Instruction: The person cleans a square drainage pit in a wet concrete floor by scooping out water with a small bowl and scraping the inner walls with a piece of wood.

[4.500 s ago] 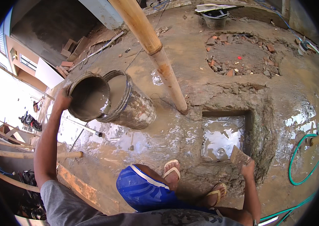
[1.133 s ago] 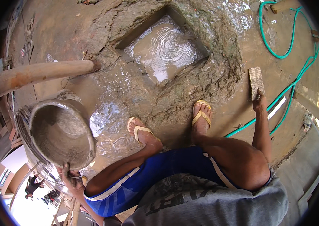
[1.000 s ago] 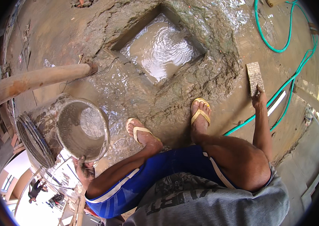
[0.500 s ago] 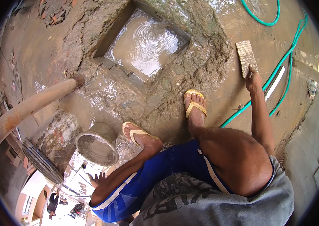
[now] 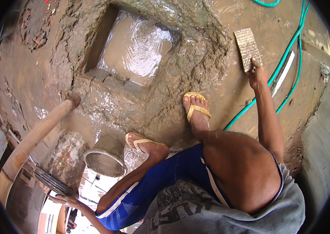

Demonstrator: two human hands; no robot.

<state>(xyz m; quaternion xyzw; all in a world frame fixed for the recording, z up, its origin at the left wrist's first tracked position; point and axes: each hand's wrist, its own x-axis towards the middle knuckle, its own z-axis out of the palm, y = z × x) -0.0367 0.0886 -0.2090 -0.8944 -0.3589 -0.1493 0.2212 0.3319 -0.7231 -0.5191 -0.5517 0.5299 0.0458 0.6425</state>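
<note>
"Any writing?"
"Dark print on the shirt (image 5: 180,208), near side of the pit (image 5: 98,46)."
"Containers?"
"There's murky water (image 5: 137,48) in the pit; small bucket (image 5: 104,145) and big bucket (image 5: 65,156) near-left of it, contents unclear."
"Hands?"
"The right hand (image 5: 257,75), right of pit: closed on the ridged board (image 5: 247,46). The left hand (image 5: 68,201), near-left: fingers stretched at big bucket's rim; can't tell if gripping."

Can't see the floor of the pit (image 5: 101,43) beneath its muddy water (image 5: 128,58), nor into the large bucket (image 5: 65,156), turned nearly edge-on at the mouth. Can't tell contact from a slight gap between left hand (image 5: 65,200) and bucket. Can't see all of the right hand (image 5: 257,76), partly hidden behind the ribbed board (image 5: 248,48). Lose the bamboo pole (image 5: 36,132) and green hose (image 5: 283,62) at the view's border.
</note>
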